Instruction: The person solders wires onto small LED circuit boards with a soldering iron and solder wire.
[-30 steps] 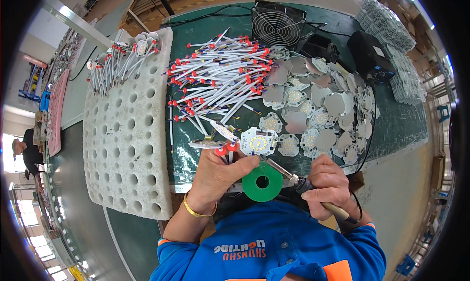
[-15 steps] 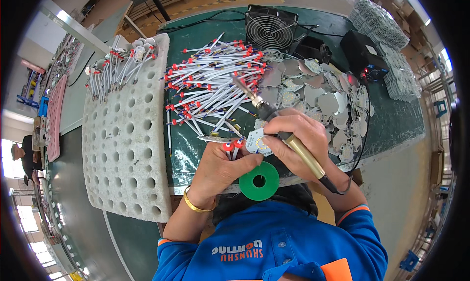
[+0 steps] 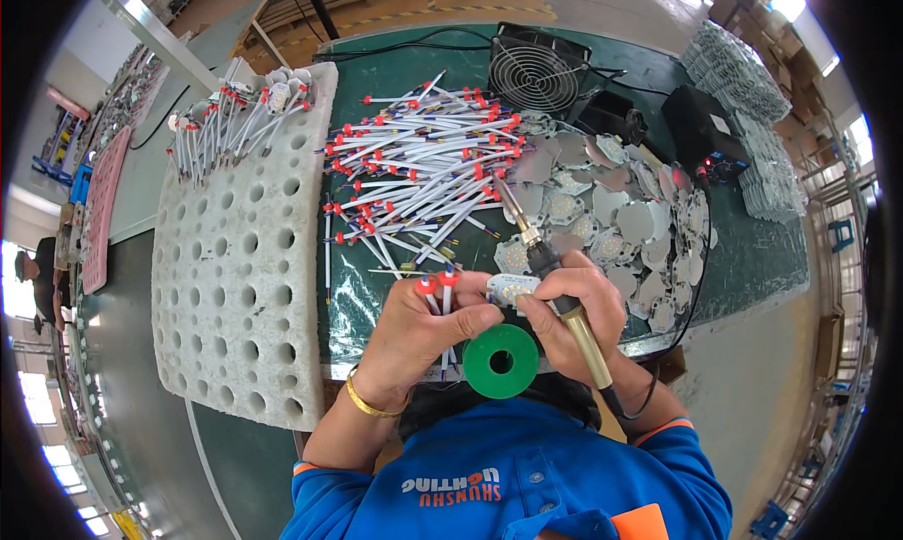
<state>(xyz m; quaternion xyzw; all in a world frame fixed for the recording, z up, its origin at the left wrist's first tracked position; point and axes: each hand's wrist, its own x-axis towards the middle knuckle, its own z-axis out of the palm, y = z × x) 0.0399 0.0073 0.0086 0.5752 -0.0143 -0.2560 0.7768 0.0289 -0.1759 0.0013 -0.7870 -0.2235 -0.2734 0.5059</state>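
Note:
My left hand (image 3: 404, 328) is closed around white cables (image 3: 445, 305) with red collars, their lower ends hanging beside a green ring-shaped spool (image 3: 500, 389). In my right hand (image 3: 593, 305) is a soldering iron (image 3: 585, 342) with a gold-coloured handle, its metal tip pointing up and away over the table. The same hand's thumb and fingers pinch a small white LED board (image 3: 513, 288), tilted, close to the left fingertips. Beyond my hands lies a heap of white cables (image 3: 423, 173) with red collars; right of it, many loose LED boards (image 3: 611, 225) are piled.
A white foam block (image 3: 221, 305) with rows of holes stands left, wired boards (image 3: 240, 117) resting at its far end. At the back are a fan (image 3: 536, 74) and a black box (image 3: 701, 126) with a red light. Stacked grey panels (image 3: 738, 79) are beyond; the iron's cord crosses right.
The LED board has tilted in my right fingers. The iron's tip has swung right and nearer. More of the cables in my left hand shows, and the whole view has shifted slightly.

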